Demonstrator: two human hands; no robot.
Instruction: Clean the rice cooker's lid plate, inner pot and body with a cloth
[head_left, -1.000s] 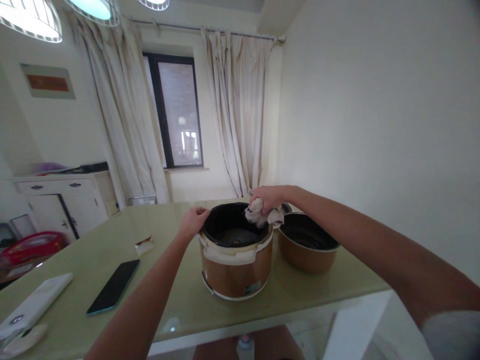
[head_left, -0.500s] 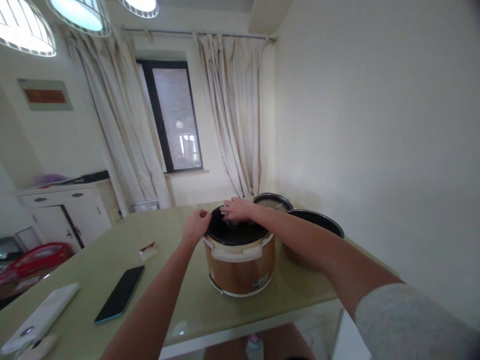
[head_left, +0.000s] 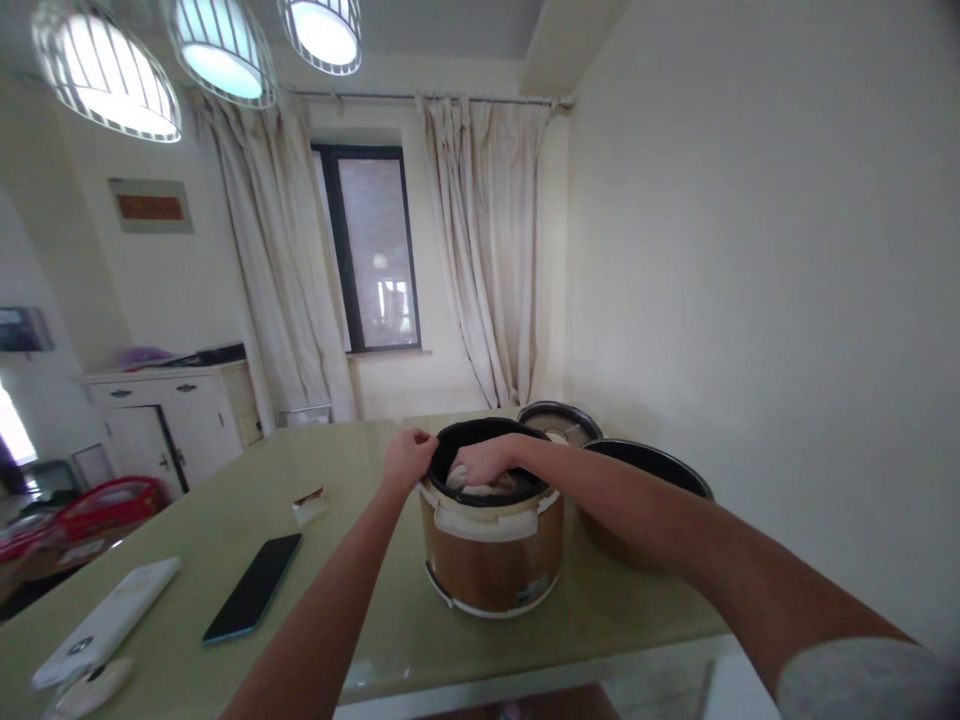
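A brown and cream cooker, round and lidless, stands near the front of the table with a black inner wall. My left hand pinches the rim at its left side. Inside the opening, my right hand is pressed down with its fingers curled on a pale, crumpled cloth. The cloth lies against the inside; the fingertips are partly hidden in it. My right forearm crosses over the right rim.
A large dark-rimmed pot stands close on the right, with a round black-edged lid behind. On the left of the table lie a small packet, a black phone and a white device.
My right hand has moved from the far left inner rim down into the middle of the cooker. The pale cloth now shows more clearly. My left hand stays at the rim; the view has shifted.
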